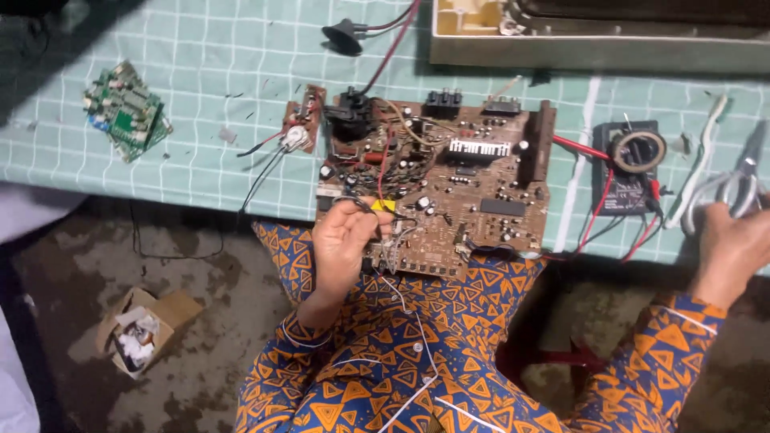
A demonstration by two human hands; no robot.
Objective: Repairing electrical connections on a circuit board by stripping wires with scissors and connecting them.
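Observation:
A large brown circuit board [457, 184] crowded with parts lies at the near edge of the table, partly over my lap. My left hand [346, 240] rests at its near left corner, fingers curled and pinching thin wires there. My right hand [734, 244] is far to the right, closed around a bundle of white cable [714, 196] and the handle of a metal tool [750, 172]. A small brown board [303, 120] hangs off the big one by wires.
A black multimeter [628, 164] with red and black leads sits right of the board. A green circuit board [127, 111] lies far left on the teal checked cloth [200, 72]. A beige casing [593, 36] stands behind. A small open cardboard box [144, 329] is on the floor.

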